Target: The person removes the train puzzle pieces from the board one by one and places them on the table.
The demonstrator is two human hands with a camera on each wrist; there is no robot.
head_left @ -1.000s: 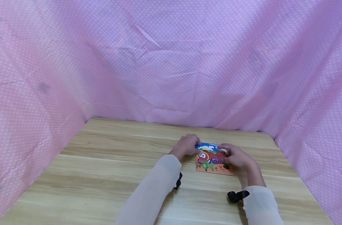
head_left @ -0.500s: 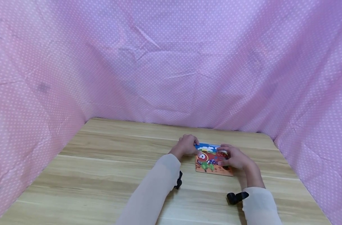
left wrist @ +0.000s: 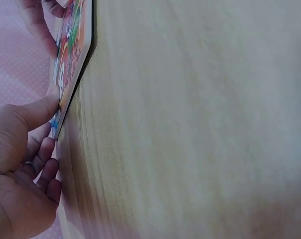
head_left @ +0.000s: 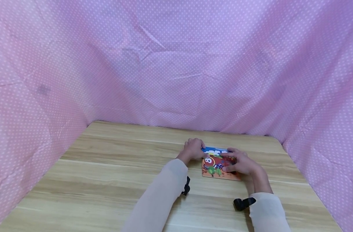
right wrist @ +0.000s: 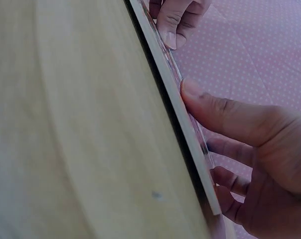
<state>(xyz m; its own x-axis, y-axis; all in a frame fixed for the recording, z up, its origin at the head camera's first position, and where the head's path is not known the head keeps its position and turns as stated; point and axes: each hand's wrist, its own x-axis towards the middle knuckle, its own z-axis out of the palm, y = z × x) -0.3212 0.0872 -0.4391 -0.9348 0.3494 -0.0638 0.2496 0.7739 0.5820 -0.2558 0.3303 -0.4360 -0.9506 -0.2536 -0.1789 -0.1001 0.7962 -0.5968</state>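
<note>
A thin, square cartoon puzzle board (head_left: 212, 174) lies toward the table's right side. Its picture has a red big-eyed creature, green leaves, and white clouds on blue. At its left edge, my left hand (head_left: 193, 149) grips the board, thumb on the face and fingers bent round the far left corner. My right hand (head_left: 243, 162) reaches over the right part, index finger and thumb spread on the picture. In the right wrist view, the right thumb (right wrist: 218, 112) touches the face, with other fingers beside the board edge (right wrist: 183, 124). The right hand hides part of the picture.
The light wood-grain table (head_left: 112, 180) carries the board. Pink dotted cloth (head_left: 164, 80) hangs behind it and along both sides. A black wrist device (head_left: 244, 204) sits at the right cuff, another (head_left: 186, 187) at the left cuff.
My right thumb and index finger have slid a little to the left across the picture. The left hand stays at the left edge, and the board has hardly moved.
</note>
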